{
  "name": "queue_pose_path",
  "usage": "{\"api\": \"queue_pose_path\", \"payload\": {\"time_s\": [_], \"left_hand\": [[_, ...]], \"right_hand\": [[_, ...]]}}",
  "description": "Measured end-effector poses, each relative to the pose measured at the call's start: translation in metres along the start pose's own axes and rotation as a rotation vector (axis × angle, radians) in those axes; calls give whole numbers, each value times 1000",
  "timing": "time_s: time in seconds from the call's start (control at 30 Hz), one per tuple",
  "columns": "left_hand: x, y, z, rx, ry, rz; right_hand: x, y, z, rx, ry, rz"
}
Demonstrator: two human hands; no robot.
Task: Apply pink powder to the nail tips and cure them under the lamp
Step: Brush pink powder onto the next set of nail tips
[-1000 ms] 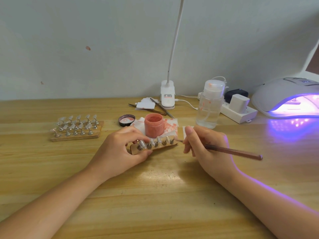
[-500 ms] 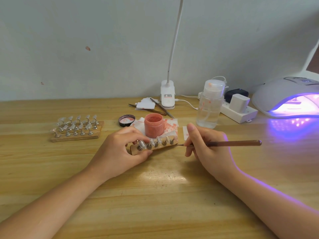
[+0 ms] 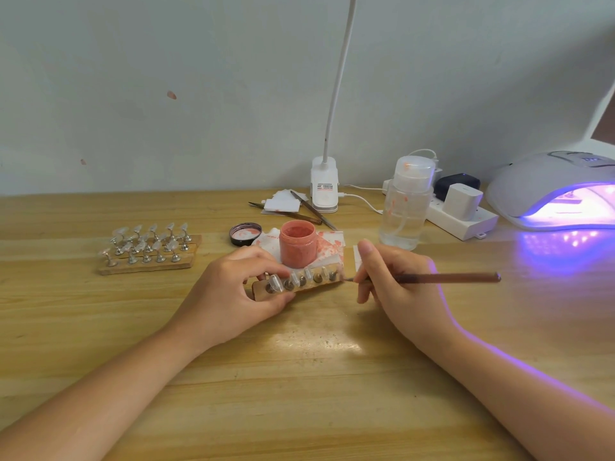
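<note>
- On a wooden table [image 3: 299,377] against a pale wall, the near half is bare wood between two forearms; the clutter sits in a band toward the back edge.
- At the far right, a white curing lamp [image 3: 549,184] glows violet, its mouth facing left and toward the viewer, with open tabletop in front of it.
- Left of the lamp lie a white power strip [image 3: 466,221] and a clear bottle [image 3: 407,207], standing upright.
- At the left, well apart from the hands, a wooden rack [image 3: 149,257] holds rows of clear tips on metal stands.
- In the middle, an open jar [image 3: 297,242] of pink powder stands on stained paper, its lid [image 3: 245,233] just to the left.
- Just in front of the jar lies a wooden strip [image 3: 299,286] with a row of nail tips, its long axis running left to right, the right end slightly farther back.
- The left hand [image 3: 233,294] grips the strip's left end, thumb in front, fingers behind.
- The right hand [image 3: 399,291] pinches a brush [image 3: 449,278], lying nearly level, handle pointing right toward the lamp, tip at the strip's right end.
</note>
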State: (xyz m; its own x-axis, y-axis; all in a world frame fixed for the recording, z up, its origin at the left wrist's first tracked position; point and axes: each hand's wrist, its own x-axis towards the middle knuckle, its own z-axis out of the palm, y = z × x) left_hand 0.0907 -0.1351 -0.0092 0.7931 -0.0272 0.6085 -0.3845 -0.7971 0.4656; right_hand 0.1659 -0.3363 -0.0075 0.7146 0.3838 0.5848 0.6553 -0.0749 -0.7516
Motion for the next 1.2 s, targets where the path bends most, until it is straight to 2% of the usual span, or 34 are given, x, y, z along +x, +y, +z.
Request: {"api": "queue_pose_path", "payload": {"time_s": [0.43,0.57,0.83,1.0,1.1,1.2], "left_hand": [[1,0,-1,23,-47,-36],[1,0,-2,20,-63,-82],[3,-1,-1,-33,-100,-230],[5,0,-1,-94,-125,-266],[6,1,-1,-97,-138,-268],[6,2,-2,-107,-150,-276]], "right_hand": [[1,-1,-1,76,15,38],[1,-3,0,121,6,122],[3,-4,0,166,-12,169],[4,-6,-2,225,19,161],[6,-9,-2,220,-40,220],[5,-10,-4,267,-19,270]]}}
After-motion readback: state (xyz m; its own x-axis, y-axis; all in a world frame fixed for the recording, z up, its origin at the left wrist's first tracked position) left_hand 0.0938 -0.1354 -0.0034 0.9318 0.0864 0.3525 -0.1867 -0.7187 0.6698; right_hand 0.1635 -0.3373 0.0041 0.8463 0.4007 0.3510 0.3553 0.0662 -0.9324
